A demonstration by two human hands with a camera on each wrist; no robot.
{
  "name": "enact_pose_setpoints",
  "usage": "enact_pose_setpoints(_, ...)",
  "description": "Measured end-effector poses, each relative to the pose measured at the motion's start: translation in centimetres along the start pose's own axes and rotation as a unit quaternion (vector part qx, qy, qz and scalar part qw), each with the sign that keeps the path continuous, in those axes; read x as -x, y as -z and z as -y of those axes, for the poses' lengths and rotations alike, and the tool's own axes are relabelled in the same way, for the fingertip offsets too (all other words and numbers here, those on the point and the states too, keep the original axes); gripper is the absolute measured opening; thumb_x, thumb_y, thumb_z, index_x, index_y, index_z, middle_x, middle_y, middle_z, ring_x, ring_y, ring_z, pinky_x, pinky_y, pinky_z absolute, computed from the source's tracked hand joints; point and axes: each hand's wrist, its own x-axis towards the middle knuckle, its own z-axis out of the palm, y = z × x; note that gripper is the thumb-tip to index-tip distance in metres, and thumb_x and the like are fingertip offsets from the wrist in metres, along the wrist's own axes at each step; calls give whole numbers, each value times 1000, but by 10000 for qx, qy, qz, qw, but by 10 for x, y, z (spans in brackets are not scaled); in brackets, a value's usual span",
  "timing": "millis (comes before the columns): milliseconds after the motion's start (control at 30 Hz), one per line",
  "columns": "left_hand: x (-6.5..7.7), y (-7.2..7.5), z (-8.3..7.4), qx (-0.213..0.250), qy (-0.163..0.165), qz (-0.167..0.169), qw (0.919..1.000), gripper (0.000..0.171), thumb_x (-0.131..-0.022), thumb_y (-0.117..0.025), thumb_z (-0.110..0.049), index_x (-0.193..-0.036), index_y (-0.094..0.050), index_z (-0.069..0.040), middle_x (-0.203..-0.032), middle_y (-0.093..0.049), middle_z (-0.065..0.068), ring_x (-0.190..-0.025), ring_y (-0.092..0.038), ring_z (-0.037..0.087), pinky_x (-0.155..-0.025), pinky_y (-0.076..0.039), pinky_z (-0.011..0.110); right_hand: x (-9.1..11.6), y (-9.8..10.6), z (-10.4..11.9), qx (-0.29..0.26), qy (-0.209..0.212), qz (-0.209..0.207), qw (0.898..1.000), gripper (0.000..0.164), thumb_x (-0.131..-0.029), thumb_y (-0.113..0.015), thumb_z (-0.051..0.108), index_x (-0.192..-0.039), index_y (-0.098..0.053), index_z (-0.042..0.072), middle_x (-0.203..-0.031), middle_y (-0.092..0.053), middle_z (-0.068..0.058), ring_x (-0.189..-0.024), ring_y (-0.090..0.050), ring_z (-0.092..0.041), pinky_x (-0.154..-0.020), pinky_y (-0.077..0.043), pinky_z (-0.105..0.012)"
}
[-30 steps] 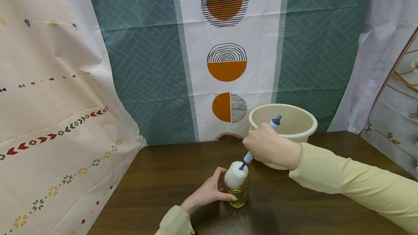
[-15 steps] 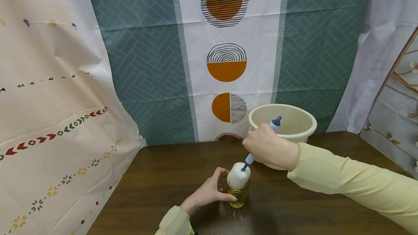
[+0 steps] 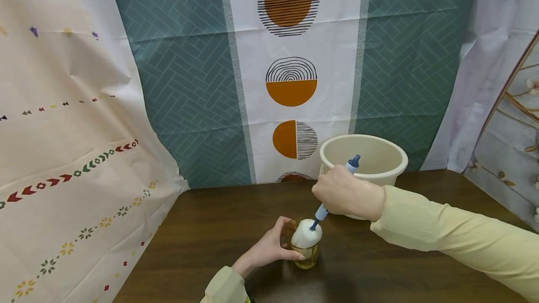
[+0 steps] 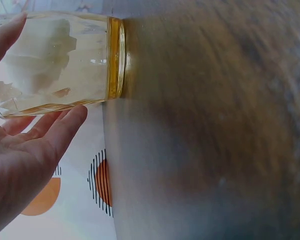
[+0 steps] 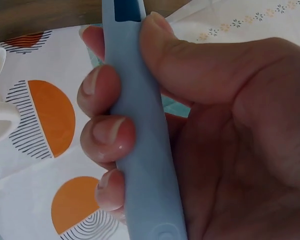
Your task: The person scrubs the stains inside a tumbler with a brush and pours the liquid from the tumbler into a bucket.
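Note:
On the brown table stands an amber-tinted drinking glass (image 3: pixel 310 259), upright. My left hand (image 3: pixel 269 248) holds it from the left, thumb at the front and fingers curved behind; in the left wrist view the glass (image 4: pixel 87 60) sits between thumb and fingertips. A sponge bottle brush, with a pale blue handle (image 3: pixel 322 212) and white sponge head (image 3: pixel 306 234), leans to the right. Its sponge is partly inside the glass, the top bulging above the rim. My right hand (image 3: pixel 349 191) grips the handle, fingers wrapped round it in the right wrist view.
A cream plastic basin (image 3: pixel 397 170) stands at the back right, just behind my right hand. Patterned cloth (image 3: pixel 202 106) hangs along the table's back edge, and a cream printed cloth (image 3: pixel 84 167) covers the left side. Wooden tabletop (image 3: pixel 219 219) extends around the glass.
The sponge first shifted slightly right, then went down deeper into the glass. My right hand lowered a little with the handle. The left hand and glass stayed nearly still.

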Motion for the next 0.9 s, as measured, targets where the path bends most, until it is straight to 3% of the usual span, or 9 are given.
enact_pose_setpoints(200,1,0,-1,50,5,8,10000,65,-72,-77,-19,-119,-33,-8,-112,-48,1,-104,-48,15,-77,-44,30,-1,-3,1,-112,141,-72,9998,18,-72,-74,22,-65,-61,11,-54,-47,0,-47,-42,-13,-42,-38,-25)
enact_pose_setpoints(533,1,0,-1,57,36,14,10000,66,-73,-77,-19,-120,-32,-6,-112,-48,1,-105,-47,15,-78,-44,31,-6,-14,7,268,293,-120,9991,19,-71,-74,25,-62,-60,15,-55,-53,1,-46,-46,-13,-43,-38,-27)
enact_pose_setpoints(900,1,-1,-2,143,-60,-24,9999,66,-72,-78,-15,-119,-33,-5,-108,-50,1,-99,-49,14,-75,-45,27,-10,-24,14,625,229,-2,9978,18,-70,-72,20,-60,-59,14,-50,-46,3,-43,-35,-11,-39,-33,-25)
